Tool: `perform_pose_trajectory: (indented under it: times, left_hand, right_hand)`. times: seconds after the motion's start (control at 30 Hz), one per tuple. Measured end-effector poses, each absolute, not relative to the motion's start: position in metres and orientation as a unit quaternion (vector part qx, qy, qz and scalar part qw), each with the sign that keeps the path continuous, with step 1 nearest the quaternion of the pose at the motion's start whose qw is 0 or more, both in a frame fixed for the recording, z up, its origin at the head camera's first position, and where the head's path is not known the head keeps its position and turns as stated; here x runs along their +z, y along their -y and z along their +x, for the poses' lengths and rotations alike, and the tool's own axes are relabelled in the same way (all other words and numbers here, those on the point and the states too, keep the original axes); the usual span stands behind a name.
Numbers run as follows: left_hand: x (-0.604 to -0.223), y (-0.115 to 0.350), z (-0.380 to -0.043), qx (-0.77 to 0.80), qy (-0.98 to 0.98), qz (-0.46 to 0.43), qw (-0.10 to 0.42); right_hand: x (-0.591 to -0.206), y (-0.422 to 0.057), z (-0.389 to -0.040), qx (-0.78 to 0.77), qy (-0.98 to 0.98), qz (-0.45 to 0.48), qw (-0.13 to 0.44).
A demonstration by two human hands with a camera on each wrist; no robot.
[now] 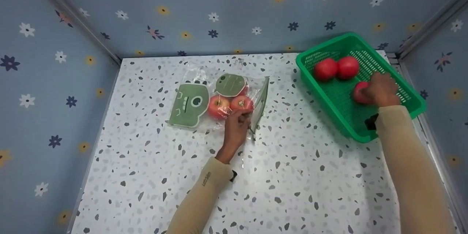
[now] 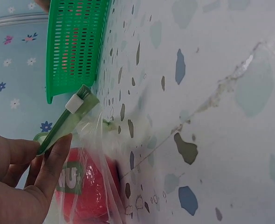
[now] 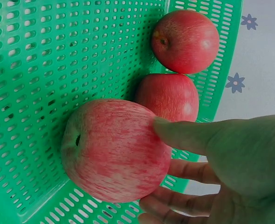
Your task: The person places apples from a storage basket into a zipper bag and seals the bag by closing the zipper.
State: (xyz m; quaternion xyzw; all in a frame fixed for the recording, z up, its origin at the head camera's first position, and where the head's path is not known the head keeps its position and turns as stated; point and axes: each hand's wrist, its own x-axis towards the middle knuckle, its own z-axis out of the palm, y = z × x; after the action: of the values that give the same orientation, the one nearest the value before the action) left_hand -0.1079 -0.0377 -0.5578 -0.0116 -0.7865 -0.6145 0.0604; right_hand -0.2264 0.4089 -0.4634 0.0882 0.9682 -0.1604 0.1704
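Note:
My left hand (image 1: 237, 126) pinches the green zip edge (image 2: 58, 123) of a clear plastic bag (image 1: 190, 104) printed with green monster faces. A white slider (image 2: 74, 103) sits on that edge, just beyond the fingertips. Inside the bag lie red apples (image 1: 218, 106), one partly hidden behind a printed face. Over at the right, my right hand (image 1: 383, 89) grips a red striped apple (image 3: 116, 149) in a green plastic basket (image 1: 326, 102), thumb on one side and fingers on the other. Two more apples (image 3: 186, 42) rest against each other in the basket.
The white speckled table (image 1: 285, 175) runs up to a blue flowered back wall (image 1: 234, 25), with similar walls at left and right. The basket stands at the table's back right corner, with speckled tabletop between it and the bag.

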Motion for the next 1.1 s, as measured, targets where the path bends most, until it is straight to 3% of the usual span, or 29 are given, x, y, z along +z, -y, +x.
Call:
perform_pose_trajectory:
  times: [0.3, 0.87, 1.1]
  left_hand:
    - [-0.558, 0.039, -0.108, -0.600, 0.797, -0.011, 0.060]
    - [-0.559, 0.038, -0.108, -0.615, 0.786, -0.016, 0.063]
    - [-0.559, 0.039, -0.107, -0.605, 0.793, -0.017, 0.062]
  right_hand:
    - [-0.455, -0.410, -0.214, -0.161, -0.956, 0.109, 0.221]
    - [-0.453, -0.408, -0.204, -0.183, -0.940, 0.122, 0.262]
    - [-0.454, -0.407, -0.205, -0.152, -0.949, 0.104, 0.254]
